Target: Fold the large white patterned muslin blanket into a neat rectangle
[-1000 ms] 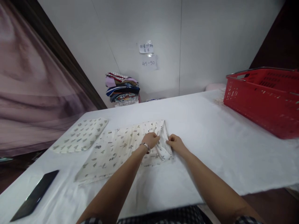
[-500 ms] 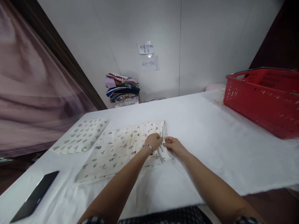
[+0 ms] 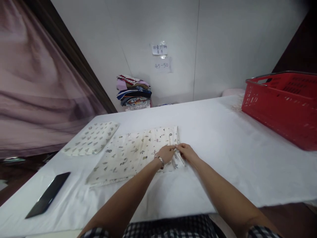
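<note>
A white cloth (image 3: 133,152) printed with small plants and animals lies folded flat in front of me. Its right end is gathered up between my hands. My left hand (image 3: 167,153), with a metal bracelet at the wrist, pinches the cloth near that edge. Close beside it, my right hand (image 3: 186,152) grips the same edge from the right, and the fingertips of both hands nearly meet. Farther left rests a second folded white cloth (image 3: 92,138) with a grey-green print, apart from both hands.
The white-covered table (image 3: 223,158) stands against a panelled wall bearing paper notes (image 3: 162,65). A stack of folded fabrics (image 3: 135,92) is at the back. A red basket (image 3: 279,112) sits at right, a flat black object (image 3: 48,195) at front left. A pink curtain (image 3: 42,82) hangs at left.
My right hand's fingers have closed on the cloth's edge and come together with my left hand. The whole view has shifted slightly, so things appear farther right.
</note>
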`<state>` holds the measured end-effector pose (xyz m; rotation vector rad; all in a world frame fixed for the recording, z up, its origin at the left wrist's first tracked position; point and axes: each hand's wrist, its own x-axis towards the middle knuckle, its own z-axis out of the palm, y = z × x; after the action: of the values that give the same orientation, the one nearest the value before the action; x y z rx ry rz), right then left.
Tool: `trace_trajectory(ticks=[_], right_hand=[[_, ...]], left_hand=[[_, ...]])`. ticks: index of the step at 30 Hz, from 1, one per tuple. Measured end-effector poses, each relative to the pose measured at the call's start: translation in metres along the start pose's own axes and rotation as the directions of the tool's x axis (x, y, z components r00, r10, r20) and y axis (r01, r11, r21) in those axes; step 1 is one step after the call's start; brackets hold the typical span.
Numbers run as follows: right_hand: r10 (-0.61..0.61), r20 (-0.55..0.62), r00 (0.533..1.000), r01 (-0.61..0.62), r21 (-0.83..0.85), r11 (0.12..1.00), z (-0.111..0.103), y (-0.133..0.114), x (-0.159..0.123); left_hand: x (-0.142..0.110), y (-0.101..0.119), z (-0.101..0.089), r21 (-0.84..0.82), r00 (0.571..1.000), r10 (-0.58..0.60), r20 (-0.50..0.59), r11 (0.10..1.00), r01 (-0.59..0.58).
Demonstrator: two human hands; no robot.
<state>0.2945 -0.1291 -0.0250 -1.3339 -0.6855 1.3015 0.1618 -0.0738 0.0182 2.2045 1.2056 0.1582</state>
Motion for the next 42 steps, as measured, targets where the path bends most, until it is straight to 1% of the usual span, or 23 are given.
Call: trace_trajectory(ticks=[4, 6, 7, 9, 11, 12, 13, 14, 16, 18, 19, 21, 23, 25, 26, 28, 30, 32, 34, 36, 38, 40, 42], right_hand=[[-0.003, -0.004, 1.0, 0.003, 0.007, 1.0, 0.001, 0.002, 0.002], [-0.002, -0.006, 1.0, 0.002, 0.015, 1.0, 0.0, 0.002, 0.003], [-0.002, -0.01, 1.0, 0.002, 0.015, 1.0, 0.0, 0.002, 0.003], [0.001, -0.017, 1.0, -0.001, 0.01, 1.0, -0.001, 0.001, 0.002], [0.007, -0.027, 1.0, -0.007, 0.003, 1.0, -0.002, 0.0, 0.001], [0.007, -0.03, 1.0, -0.007, -0.001, 1.0, -0.002, 0.0, 0.0], [0.005, -0.032, 0.999, -0.006, -0.006, 1.0, -0.002, 0.0, 0.0], [0.003, -0.034, 0.999, -0.003, -0.01, 1.0, -0.002, 0.0, 0.0], [-0.002, -0.034, 0.999, 0.002, -0.019, 1.0, -0.002, 0.0, -0.001], [-0.003, -0.038, 0.999, 0.002, -0.026, 1.0, -0.002, -0.001, -0.001], [-0.001, -0.038, 0.999, 0.0, -0.025, 1.0, -0.002, -0.002, -0.001], [0.007, -0.033, 0.999, -0.008, -0.011, 1.0, -0.002, -0.003, -0.002], [0.016, -0.021, 1.0, -0.016, 0.004, 1.0, -0.004, -0.004, -0.003], [0.015, -0.025, 1.0, -0.015, -0.004, 1.0, -0.007, -0.003, -0.003], [0.014, -0.032, 0.999, -0.014, -0.016, 1.0, -0.009, -0.002, -0.003], [0.009, -0.043, 0.999, -0.011, -0.046, 0.999, -0.013, 0.0, -0.001], [0.015, -0.041, 0.999, -0.018, -0.07, 0.997, -0.016, 0.003, 0.001], [0.029, -0.036, 0.999, -0.032, -0.086, 0.996, -0.019, 0.005, 0.003], [0.039, -0.031, 0.999, -0.042, -0.097, 0.994, -0.02, 0.005, 0.003], [0.046, -0.037, 0.998, -0.05, -0.114, 0.992, -0.021, 0.005, 0.001], [0.06, -0.052, 0.997, -0.066, -0.135, 0.989, -0.022, 0.004, -0.001], [0.082, -0.057, 0.995, -0.09, -0.146, 0.985, -0.023, 0.003, -0.001], [0.098, -0.051, 0.994, -0.104, -0.141, 0.985, -0.024, 0.004, 0.0]], left_hand=[[-0.003, 0.004, 0.0, -0.172, 0.996, -0.079, 0.051, 0.981, 0.087], [-0.006, 0.003, 0.0, -0.206, 0.987, -0.126, 0.103, 0.968, 0.145], [-0.009, 0.0, -0.001, -0.194, 0.987, -0.126, 0.099, 0.97, 0.143], [-0.016, -0.013, -0.004, -0.081, 0.998, -0.063, 0.003, 0.995, 0.063], [-0.028, -0.037, -0.011, 0.143, 0.993, 0.038, -0.114, 0.989, -0.021], [-0.035, -0.052, -0.016, 0.26, 0.989, 0.063, -0.137, 0.965, -0.025], [-0.043, -0.068, -0.022, 0.353, 0.99, 0.041, -0.137, 0.936, 0.011], [-0.051, -0.084, -0.028, 0.405, 0.99, -0.023, -0.138, 0.911, 0.078], [-0.067, -0.113, -0.041, 0.443, 0.963, -0.197, -0.182, 0.858, 0.259], [-0.079, -0.132, -0.053, 0.419, 0.931, -0.309, -0.194, 0.832, 0.364], [-0.083, -0.137, -0.058, 0.392, 0.925, -0.33, -0.186, 0.839, 0.378], [-0.087, -0.144, -0.065, 0.325, 0.932, -0.313, -0.181, 0.876, 0.357], [-0.089, -0.15, -0.071, 0.284, 0.924, -0.293, -0.247, 0.889, 0.358], [-0.093, -0.16, -0.076, 0.305, 0.885, -0.319, -0.34, 0.853, 0.424], [-0.096, -0.167, -0.078, 0.325, 0.866, -0.347, -0.359, 0.823, 0.465], [-0.102, -0.182, -0.084, 0.357, 0.849, -0.412, -0.331, 0.778, 0.517], [-0.108, -0.196, -0.091, 0.375, 0.862, -0.436, -0.257, 0.778, 0.505], [-0.112, -0.207, -0.097, 0.376, 0.86, -0.433, -0.271, 0.774, 0.509], [-0.115, -0.216, -0.103, 0.358, 0.823, -0.445, -0.352, 0.749, 0.558], [-0.119, -0.225, -0.106, 0.291, 0.759, -0.514, -0.401, 0.714, 0.637], [-0.122, -0.233, -0.108, 0.222, 0.715, -0.595, -0.368, 0.69, 0.689], [-0.125, -0.239, -0.109, 0.18, 0.7, -0.635, -0.326, 0.686, 0.705], [-0.125, -0.238, -0.109, 0.166, 0.687, -0.65, -0.327, 0.676, 0.718]])
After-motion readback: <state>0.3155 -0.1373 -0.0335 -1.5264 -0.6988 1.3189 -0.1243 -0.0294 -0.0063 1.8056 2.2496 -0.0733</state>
